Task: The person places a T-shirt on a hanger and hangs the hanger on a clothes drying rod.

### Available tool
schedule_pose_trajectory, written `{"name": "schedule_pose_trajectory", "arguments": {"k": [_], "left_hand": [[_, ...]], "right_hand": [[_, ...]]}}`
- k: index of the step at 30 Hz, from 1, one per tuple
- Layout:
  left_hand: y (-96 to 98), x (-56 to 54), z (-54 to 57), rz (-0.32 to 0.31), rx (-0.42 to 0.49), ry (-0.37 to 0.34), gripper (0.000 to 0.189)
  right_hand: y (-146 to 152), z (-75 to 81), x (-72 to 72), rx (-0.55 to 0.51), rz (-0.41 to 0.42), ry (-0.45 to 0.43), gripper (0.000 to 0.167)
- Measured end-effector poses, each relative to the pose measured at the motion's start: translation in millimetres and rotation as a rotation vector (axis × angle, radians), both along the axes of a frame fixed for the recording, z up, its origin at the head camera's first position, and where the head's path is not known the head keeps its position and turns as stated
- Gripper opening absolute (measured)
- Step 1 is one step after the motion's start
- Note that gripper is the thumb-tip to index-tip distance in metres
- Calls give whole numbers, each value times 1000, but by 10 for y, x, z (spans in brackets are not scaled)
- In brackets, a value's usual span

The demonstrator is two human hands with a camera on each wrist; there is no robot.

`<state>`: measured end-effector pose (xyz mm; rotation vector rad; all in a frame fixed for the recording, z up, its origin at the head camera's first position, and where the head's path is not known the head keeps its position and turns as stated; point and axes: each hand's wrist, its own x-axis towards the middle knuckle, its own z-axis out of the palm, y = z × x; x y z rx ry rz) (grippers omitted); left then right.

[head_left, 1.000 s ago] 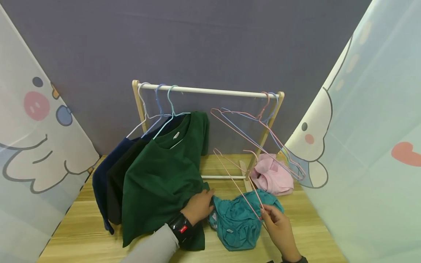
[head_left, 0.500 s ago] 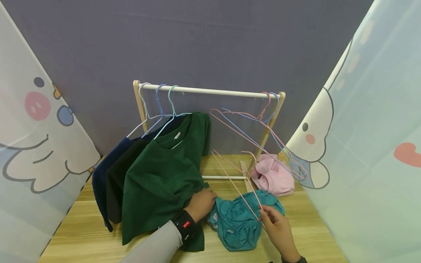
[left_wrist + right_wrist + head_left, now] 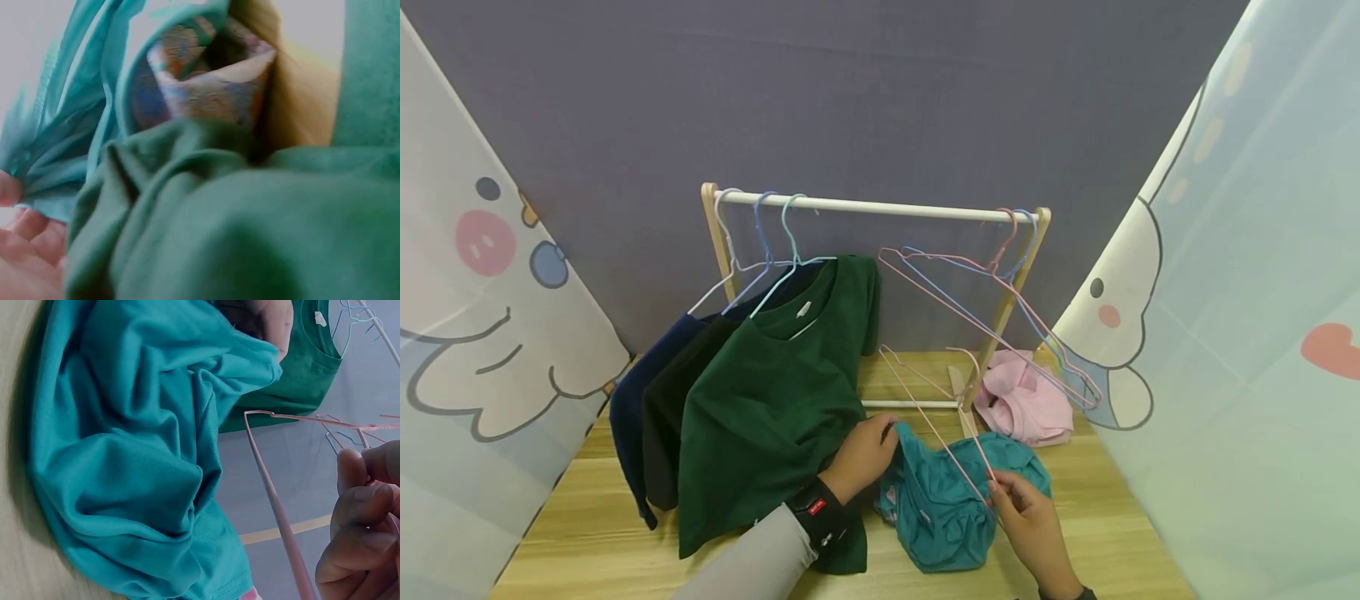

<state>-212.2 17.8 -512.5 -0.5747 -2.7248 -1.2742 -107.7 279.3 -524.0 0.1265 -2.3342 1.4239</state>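
Note:
A teal garment [image 3: 940,517] lies bunched on the wooden table. My left hand [image 3: 867,454] pinches its upper left edge and lifts it a little; in the left wrist view, thumb and fingers close on the teal cloth. A patterned piece of fabric [image 3: 212,97] shows at the garment's opening. My right hand [image 3: 1032,525] holds a pink hanger [image 3: 275,500] by one side, tilted over the teal garment. A dark green T-shirt [image 3: 775,408] hangs beside my left hand, its lower part behind the left forearm.
A small clothes rack [image 3: 880,208] stands at the back. Navy [image 3: 636,425] and black [image 3: 662,408] garments hang behind the green shirt. Another pink hanger [image 3: 1041,321] and a blue hanger [image 3: 1021,271] hang bare at the right end. A folded pink garment [image 3: 1026,400] lies below them.
My left hand has moved slightly right and up, drawing the teal garment's edge upward. The pink hanger in my right hand has shifted slightly down and left.

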Motion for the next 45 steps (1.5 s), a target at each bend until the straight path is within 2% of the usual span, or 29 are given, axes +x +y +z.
{"name": "schedule_pose_trajectory", "arguments": {"k": [5, 9, 13, 16, 21, 24, 27, 29, 31, 34, 39, 45], "left_hand": [[-28, 1, 109, 7, 65, -43, 14], [-62, -1, 150, -64, 64, -6, 27], [-106, -2, 149, -182, -16, 61, 30], [-140, 5, 134, -228, -60, 64, 25], [-183, 27, 109, -267, -147, 55, 21], [-187, 57, 126, -270, -246, 106, 14], [-171, 87, 177, -229, -314, 192, 9], [-153, 102, 230, -175, -319, 241, 9], [-133, 114, 303, -129, -291, 251, 10], [-112, 135, 453, -85, -218, 212, 15], [-107, 188, 776, -77, -71, 127, 30], [-180, 254, 1169, -84, 169, 58, 26]], "right_hand": [[2, -9, -1, 9, -2, 1, 12], [15, -23, -5, 8, -2, 10, 12], [23, -29, -10, 7, 2, 22, 12], [21, -26, -10, 7, 8, 21, 13], [12, -24, -4, 2, 15, 6, 13], [12, -29, 0, -1, 12, 3, 13], [13, -35, 2, -4, 10, 4, 13], [13, -35, 2, -3, 7, 4, 13], [11, -32, 2, -2, 2, 1, 13], [4, -27, 7, 2, -5, -10, 14], [0, -19, 20, 1, -11, -10, 13], [0, 3, 23, -12, -6, 24, 13]]}}
